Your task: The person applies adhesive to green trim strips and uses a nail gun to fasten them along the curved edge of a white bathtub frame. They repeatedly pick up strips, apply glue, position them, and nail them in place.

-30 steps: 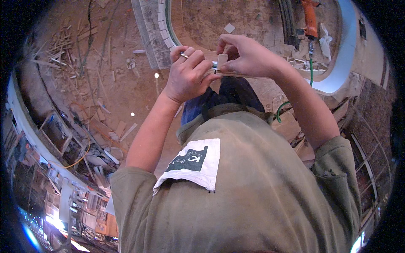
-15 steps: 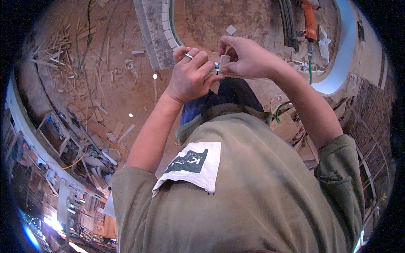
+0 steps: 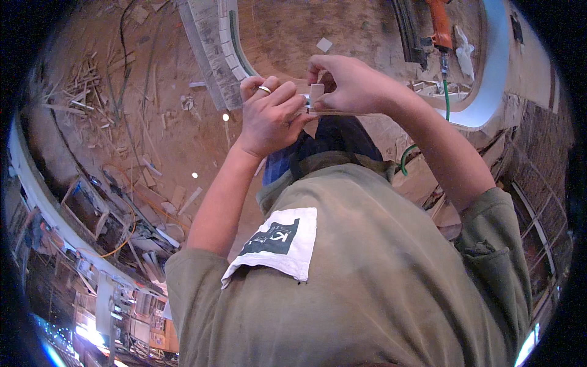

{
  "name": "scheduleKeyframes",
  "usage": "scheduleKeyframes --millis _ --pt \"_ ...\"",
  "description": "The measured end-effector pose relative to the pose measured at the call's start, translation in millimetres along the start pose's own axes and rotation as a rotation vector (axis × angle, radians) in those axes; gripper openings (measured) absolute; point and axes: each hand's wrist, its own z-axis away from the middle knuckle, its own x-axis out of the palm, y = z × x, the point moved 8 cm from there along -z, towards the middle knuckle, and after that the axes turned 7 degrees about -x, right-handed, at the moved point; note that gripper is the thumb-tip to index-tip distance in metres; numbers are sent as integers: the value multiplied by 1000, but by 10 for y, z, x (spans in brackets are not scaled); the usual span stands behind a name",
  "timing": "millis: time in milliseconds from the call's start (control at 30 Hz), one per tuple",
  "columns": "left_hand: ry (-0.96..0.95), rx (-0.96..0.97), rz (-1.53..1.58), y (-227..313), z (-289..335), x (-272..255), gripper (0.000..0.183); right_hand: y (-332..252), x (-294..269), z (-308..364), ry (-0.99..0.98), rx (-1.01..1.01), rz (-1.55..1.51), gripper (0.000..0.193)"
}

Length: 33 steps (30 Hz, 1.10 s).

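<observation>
My left hand, with a ring on one finger, is curled over the near edge of a curved frame faced with short pale segments. Its fingers are closed on the edge, and its palm hides that part. Close beside it on the right, my right hand pinches a small pale rectangular block between thumb and fingers. The block stands upright on or against the frame's near edge; contact is hard to make out. A short white and dark green bit shows between the block and my left fingers.
An orange air tool with a green hose lies far right, near dark strips and crumpled white plastic. A white square lies on the brown surface beyond my hands. Wood scraps litter the floor at left.
The whole view has shifted slightly, with both hands appearing a little further left and lower. The grips look the same, and the block stays in my right hand.
</observation>
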Motion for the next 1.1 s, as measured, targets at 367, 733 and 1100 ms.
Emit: scheduleKeyframes --millis 367,733,1100 --pt "20 10 -58 34 -2 -41 27 248 -1384 463 647 258 155 38" --pt "11 18 -48 62 -23 -49 29 1809 -2665 995 987 250 -173 38" --pt "4 -2 -20 28 -20 -38 27 1906 -2524 638 673 356 -792 27"
